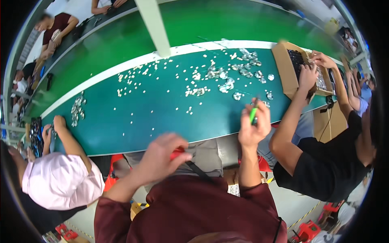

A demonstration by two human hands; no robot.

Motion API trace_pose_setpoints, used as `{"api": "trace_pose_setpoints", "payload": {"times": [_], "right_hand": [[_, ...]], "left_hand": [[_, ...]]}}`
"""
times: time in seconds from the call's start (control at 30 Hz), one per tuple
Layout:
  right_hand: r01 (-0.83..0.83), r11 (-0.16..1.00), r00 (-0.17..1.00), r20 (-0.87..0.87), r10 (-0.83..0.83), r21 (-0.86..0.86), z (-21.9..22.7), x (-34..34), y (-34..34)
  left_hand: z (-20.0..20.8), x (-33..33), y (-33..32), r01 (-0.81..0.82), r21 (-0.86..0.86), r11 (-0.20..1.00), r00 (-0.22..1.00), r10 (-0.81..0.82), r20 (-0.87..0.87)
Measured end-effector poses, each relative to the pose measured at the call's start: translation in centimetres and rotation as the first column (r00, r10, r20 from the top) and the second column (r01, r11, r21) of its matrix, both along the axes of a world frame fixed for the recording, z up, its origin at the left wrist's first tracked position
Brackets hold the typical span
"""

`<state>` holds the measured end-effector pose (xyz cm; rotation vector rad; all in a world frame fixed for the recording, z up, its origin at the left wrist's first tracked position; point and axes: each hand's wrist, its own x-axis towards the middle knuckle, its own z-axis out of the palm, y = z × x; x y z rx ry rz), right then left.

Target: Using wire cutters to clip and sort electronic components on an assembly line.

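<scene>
My right hand (255,123) is raised at the table's near edge, fingers closed round a slim bright green tool (253,113) with a dark tip pointing up; its exact kind does not show. Lower and to the left, my left hand (162,156) is blurred, its fingers curled by something red (177,153). A black strip (198,171) runs down from there; I cannot make out what it belongs to. Ahead on the green table (154,109) lie many small whitish pieces (129,81), and clear, shiny round parts (227,85) cluster toward the right.
At right, a co-worker's hands (310,73) reach into a cardboard box (285,73) of dark and shiny parts. At left, another person in a pink cap (60,174) works near a shiny pile (78,109). A pale post (154,28) stands at the table's far rim.
</scene>
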<state>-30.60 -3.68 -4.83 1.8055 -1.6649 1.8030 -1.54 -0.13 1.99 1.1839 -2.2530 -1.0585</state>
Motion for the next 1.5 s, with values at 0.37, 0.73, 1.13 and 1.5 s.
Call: {"api": "trace_pose_setpoints", "payload": {"times": [0.37,0.73,1.13,1.5], "right_hand": [[0.117,0.990,0.839,0.525,-0.142,0.081,-0.3,-3.9,-3.2],[0.007,1.000,0.873,0.488,0.000,-0.013,-0.8,-1.9,-6.2],[0.067,0.990,0.964,0.264,-0.033,-0.122,2.9,-3.8,-6.2],[0.051,0.971,0.976,0.194,-0.098,0.234,0.8,-4.8,-3.6]], "left_hand": [[-5.0,-25.3,-25.4,0.288,-0.580,0.762,0.956,-0.265,0.127],[-5.0,-20.9,-23.6,0.546,-0.530,0.649,0.834,-0.477,0.276],[-3.2,-13.4,-22.0,0.369,-0.471,0.801,0.929,-0.318,0.188],[-4.3,-10.5,-27.5,-0.080,-0.520,0.851,0.975,0.175,0.136]]}}
